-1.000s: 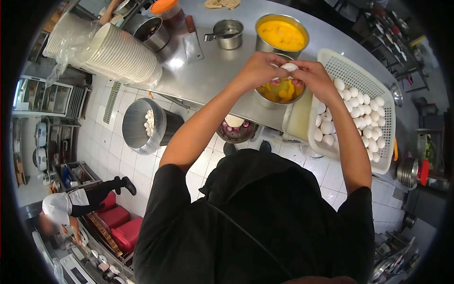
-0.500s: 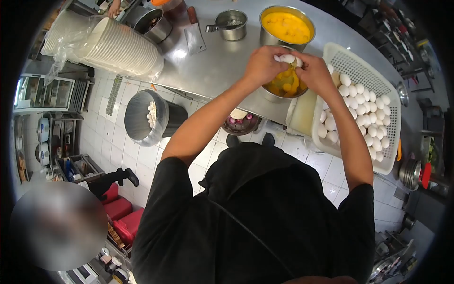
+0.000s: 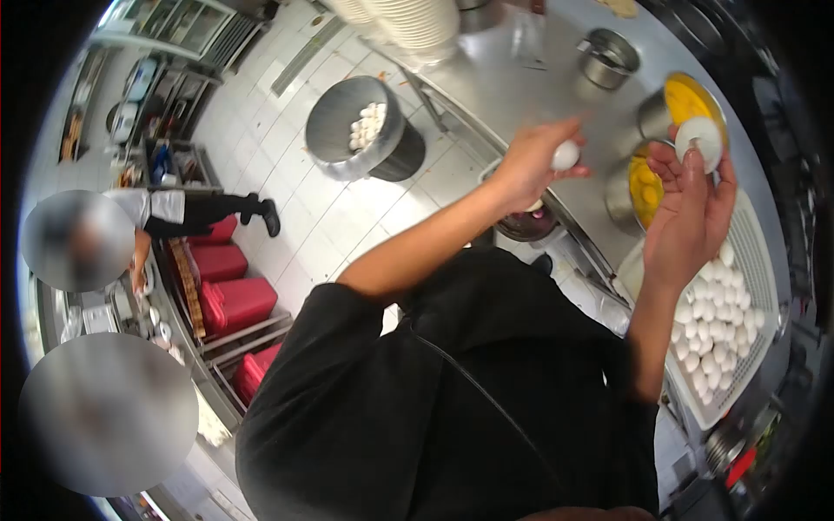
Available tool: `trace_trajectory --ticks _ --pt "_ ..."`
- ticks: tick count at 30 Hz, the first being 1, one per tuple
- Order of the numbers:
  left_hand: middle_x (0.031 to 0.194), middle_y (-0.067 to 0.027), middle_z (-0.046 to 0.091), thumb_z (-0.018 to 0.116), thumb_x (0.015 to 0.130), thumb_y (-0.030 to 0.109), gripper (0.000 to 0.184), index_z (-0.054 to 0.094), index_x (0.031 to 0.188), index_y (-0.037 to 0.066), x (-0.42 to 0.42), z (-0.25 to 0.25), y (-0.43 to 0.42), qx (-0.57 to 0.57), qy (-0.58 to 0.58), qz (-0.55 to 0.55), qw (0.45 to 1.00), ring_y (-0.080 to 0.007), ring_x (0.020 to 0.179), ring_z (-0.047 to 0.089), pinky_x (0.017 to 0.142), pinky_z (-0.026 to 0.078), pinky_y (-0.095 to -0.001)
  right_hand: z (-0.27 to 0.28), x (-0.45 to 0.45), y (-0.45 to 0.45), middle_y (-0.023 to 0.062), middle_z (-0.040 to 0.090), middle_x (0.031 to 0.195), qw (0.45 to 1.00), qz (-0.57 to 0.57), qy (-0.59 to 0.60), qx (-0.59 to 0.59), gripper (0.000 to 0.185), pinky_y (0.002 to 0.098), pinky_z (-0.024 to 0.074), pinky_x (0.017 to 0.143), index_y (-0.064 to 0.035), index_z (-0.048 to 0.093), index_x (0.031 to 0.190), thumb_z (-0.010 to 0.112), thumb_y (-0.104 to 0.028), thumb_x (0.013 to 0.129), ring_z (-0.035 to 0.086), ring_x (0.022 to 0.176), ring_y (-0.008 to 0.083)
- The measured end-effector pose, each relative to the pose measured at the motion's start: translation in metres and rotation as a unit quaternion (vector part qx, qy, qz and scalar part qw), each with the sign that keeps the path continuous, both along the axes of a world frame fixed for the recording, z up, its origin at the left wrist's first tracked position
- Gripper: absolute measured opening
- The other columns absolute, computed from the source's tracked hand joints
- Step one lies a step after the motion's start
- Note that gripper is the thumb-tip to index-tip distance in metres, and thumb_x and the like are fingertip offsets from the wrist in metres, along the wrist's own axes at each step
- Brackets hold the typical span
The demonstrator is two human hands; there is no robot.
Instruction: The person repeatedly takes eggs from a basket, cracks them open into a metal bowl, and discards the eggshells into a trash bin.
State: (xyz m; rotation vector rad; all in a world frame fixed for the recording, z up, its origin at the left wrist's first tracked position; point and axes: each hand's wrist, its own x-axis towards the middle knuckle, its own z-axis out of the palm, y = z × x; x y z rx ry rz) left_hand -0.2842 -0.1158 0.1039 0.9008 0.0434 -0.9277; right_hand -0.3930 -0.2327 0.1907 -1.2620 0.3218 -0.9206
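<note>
My left hand, slightly blurred, holds a white eggshell over the table's front edge. To the right, my right hand is raised with a round white shell piece between thumb and fingers. Just left of it, a metal bowl contains raw eggs with whole yolks. Behind that bowl stands a metal pot of yellow egg, partly covered by the right hand's shell. Many white eggs lie in a white perforated basket near my right forearm.
A lined black bin with eggshells stands on the tiled floor. On the metal table are stacked white containers and a small pot. Red bins and a person are at the left.
My hands have moved apart, the left away from the bowl toward the table edge, the right up beside the pot. The egg between them is now in separate shells. The view has turned leftward.
</note>
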Motion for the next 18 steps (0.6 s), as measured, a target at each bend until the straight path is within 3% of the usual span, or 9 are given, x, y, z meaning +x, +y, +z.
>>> trace_trajectory --ticks 1,4,8,9,11,13,15,16,18 --pt "0.100 -0.0124 0.064 0.064 0.094 0.021 0.036 0.058 0.115 -0.007 -0.002 -0.015 0.021 0.003 0.057 0.032 0.998 -0.0185 0.091 0.064 0.083 0.056 -0.0363 0.011 0.012 0.030 0.0195 0.063 0.106 0.998 0.020 -0.032 -0.046 0.045 0.0313 0.0533 0.081 0.0042 0.040 0.133 0.060 -0.007 0.094 0.067 0.091 0.0237" --pt "0.105 -0.0143 0.064 0.057 0.098 0.022 0.034 0.053 0.121 -0.002 -0.006 -0.086 0.071 -0.029 -0.018 0.049 0.998 -0.0257 0.096 0.065 0.089 0.053 -0.0425 0.015 0.069 0.104 0.0228 0.064 0.101 0.970 0.126 -0.067 -0.199 0.040 0.0344 0.0522 0.077 0.0055 0.044 0.126 0.061 -0.010 0.092 0.067 0.090 0.0280" --pt "0.101 -0.0173 0.068 0.038 0.105 0.039 0.043 0.050 0.128 0.005 -0.005 -0.102 0.096 -0.023 0.091 -0.015 0.995 -0.0307 0.097 0.066 0.090 0.053 -0.0447 -0.043 0.164 0.148 0.0247 0.065 0.087 0.838 0.354 0.126 -0.396 0.036 0.0406 0.0512 0.068 0.0093 0.053 0.111 0.066 -0.012 0.085 0.066 0.080 0.0342" --pt "0.106 -0.0158 0.066 0.038 0.105 0.040 0.045 0.048 0.130 0.004 -0.009 -0.090 0.100 0.021 0.041 0.002 0.999 -0.0286 0.102 0.064 0.090 0.053 -0.0432 -0.036 0.159 0.138 0.0251 0.065 0.084 0.830 0.360 0.150 -0.399 0.035 0.0421 0.0509 0.065 0.0102 0.055 0.107 0.067 -0.013 0.083 0.066 0.078 0.0358" --pt "0.113 -0.0124 0.061 0.042 0.103 0.041 0.047 0.047 0.131 0.004 -0.009 -0.098 0.111 0.067 0.018 -0.004 0.998 -0.0229 0.109 0.058 0.086 0.053 -0.0398 -0.016 0.115 0.105 0.0174 0.068 0.096 0.833 0.309 0.219 -0.403 0.029 0.0375 0.0501 0.079 0.0003 0.063 0.109 0.064 -0.021 0.089 0.066 0.090 0.0283" --pt "0.097 -0.0117 0.063 0.044 0.101 0.035 0.034 0.054 0.115 0.005 -0.006 -0.080 0.097 0.103 0.005 0.019 0.995 -0.0207 0.076 0.059 0.061 0.048 -0.0340 -0.002 0.072 0.079 0.0096 0.071 0.108 0.819 0.286 0.280 -0.411 0.028 0.0329 0.0492 0.092 -0.0097 0.070 0.112 0.060 -0.029 0.094 0.067 0.102 0.0207" --pt "0.083 -0.0114 0.065 0.041 0.098 0.027 0.027 0.054 0.104 0.005 -0.007 -0.054 0.085 0.179 0.012 0.006 0.984 -0.0173 0.050 0.049 0.045 0.036 -0.0283 -0.014 0.024 0.011 0.0133 0.071 0.098 0.889 0.101 0.296 -0.335 0.021 0.0363 0.0538 0.082 -0.0080 0.073 0.103 0.064 -0.023 0.091 0.070 0.092 0.0257" --pt "0.084 -0.0119 0.064 0.041 0.098 0.027 0.027 0.054 0.104 0.005 -0.009 -0.049 0.079 0.165 -0.012 -0.018 0.986 -0.0170 0.052 0.051 0.046 0.037 -0.0281 -0.010 -0.003 -0.020 0.0159 0.070 0.091 0.918 -0.009 0.294 -0.267 0.019 0.0375 0.0531 0.074 -0.0065 0.072 0.097 0.061 -0.017 0.085 0.067 0.082 0.0331" --pt "0.085 -0.0131 0.064 0.041 0.098 0.026 0.026 0.053 0.105 0.004 -0.012 -0.041 0.066 0.142 -0.056 -0.056 0.987 -0.0166 0.058 0.054 0.049 0.039 -0.0270 -0.033 -0.066 -0.108 0.0172 0.071 0.092 0.836 -0.169 0.412 -0.320 0.024 0.0382 0.0542 0.078 -0.0072 0.073 0.103 0.064 -0.010 0.081 0.068 0.083 0.0317"
